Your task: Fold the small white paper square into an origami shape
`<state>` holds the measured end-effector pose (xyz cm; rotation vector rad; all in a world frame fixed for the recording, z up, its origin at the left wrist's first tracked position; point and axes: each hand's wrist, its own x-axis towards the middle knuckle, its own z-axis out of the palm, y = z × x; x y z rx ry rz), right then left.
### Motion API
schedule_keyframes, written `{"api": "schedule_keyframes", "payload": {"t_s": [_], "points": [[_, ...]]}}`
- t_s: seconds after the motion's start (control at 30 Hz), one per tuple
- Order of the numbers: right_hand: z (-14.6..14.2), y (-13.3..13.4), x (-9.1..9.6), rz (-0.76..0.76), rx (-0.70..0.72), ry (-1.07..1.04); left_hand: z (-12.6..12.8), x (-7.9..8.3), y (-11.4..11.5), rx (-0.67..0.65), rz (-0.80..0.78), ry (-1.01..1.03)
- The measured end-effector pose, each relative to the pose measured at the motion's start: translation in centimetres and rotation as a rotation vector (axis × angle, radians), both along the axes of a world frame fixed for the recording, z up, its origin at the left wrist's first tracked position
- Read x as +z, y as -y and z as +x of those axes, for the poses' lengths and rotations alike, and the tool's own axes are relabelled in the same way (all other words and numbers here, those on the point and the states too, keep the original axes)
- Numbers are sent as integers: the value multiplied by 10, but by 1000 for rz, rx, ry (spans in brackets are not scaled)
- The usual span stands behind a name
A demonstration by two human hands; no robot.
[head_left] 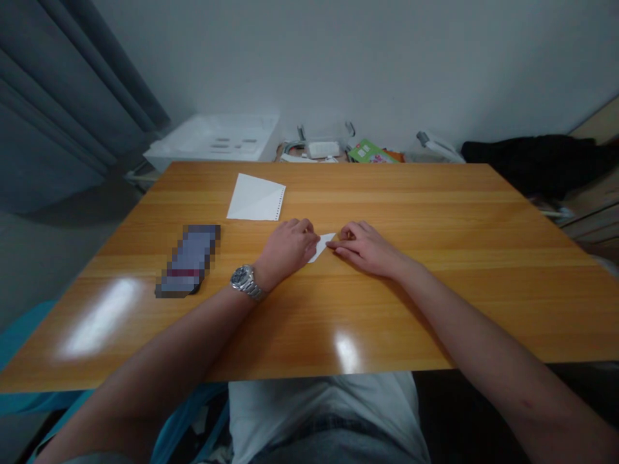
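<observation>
A small white folded piece of paper (322, 246) lies at the middle of the wooden table, between my two hands. My left hand (290, 248), with a metal watch (245, 281) at the wrist, is closed at the paper's left side, its curled fingertips on it and covering part of it. From the right, my right hand (366, 248) reaches the paper's other edge with its fingertips; its remaining fingers are curled. Behind my left hand rests a flat white sheet (256, 197) with a perforated right edge.
To the left on the wooden table (435, 309) lies a blurred-out phone (189, 261). Beyond the far edge are a white plastic bin (217, 138), a green booklet (371, 152), a white box (324, 149) and dark cloth (536, 161). A grey curtain (62, 96) hangs at the left.
</observation>
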<state>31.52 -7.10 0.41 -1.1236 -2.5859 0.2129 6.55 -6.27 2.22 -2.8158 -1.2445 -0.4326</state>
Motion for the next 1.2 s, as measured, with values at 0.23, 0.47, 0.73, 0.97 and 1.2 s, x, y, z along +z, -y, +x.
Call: {"api": "schedule_keyframes", "payload": {"t_s": [0.23, 0.47, 0.73, 0.97, 1.2], "points": [[3, -3, -5, 21, 34, -28, 6, 6, 13, 29, -59, -106], [6, -6, -7, 74, -15, -31, 7, 6, 13, 30, -70, -118], [3, -3, -6, 62, -57, 11, 8, 6, 14, 38, -70, -139], [2, -2, -6, 40, -91, 15, 11, 11, 22, 55, -28, -214], [2, 0, -6, 27, -113, 0, 9, 8, 19, -5, 12, -198]]}}
